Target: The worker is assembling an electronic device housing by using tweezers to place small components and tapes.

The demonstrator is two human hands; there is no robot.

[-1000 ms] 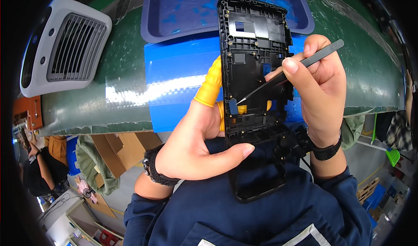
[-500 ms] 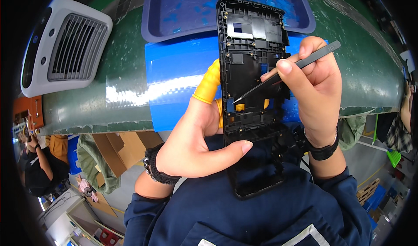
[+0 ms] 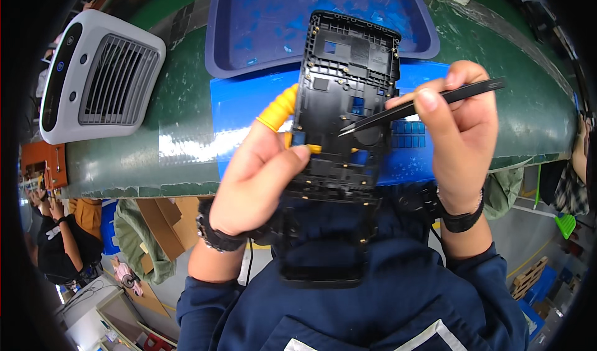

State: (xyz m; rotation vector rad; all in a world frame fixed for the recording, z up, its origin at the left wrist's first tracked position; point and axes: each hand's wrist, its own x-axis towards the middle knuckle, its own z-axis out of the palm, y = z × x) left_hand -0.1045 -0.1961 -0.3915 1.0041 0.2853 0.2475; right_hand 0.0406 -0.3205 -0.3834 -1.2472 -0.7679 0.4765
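Observation:
My left hand (image 3: 258, 174) grips a long black plastic housing (image 3: 339, 96) by its left edge. Yellow finger cots (image 3: 278, 108) cover some of its fingers, partly behind the housing. The left thumb presses at the edge, right beside a small blue rectangular pad (image 3: 298, 138) in the frame. Held in my right hand (image 3: 463, 127) is a pair of dark tweezers (image 3: 444, 97), pinched between thumb and fingers. Their tips hover over the middle of the housing, slightly apart, with nothing visible between them. The lower part of the housing hangs over my lap against dark clothing.
A blue sheet (image 3: 249, 108) lies on the green bench (image 3: 134, 164), with rows of small blue pads (image 3: 408, 134) at its right. Behind stands a dark blue tray (image 3: 217, 52) with blue scraps. A white-grey fan unit (image 3: 102, 77) is at left. Another person (image 3: 65, 242) sits further left.
The tweezers have moved off the blue pad, up and to the right. The housing has shifted left and tilted. My left thumb has moved up beside the pad.

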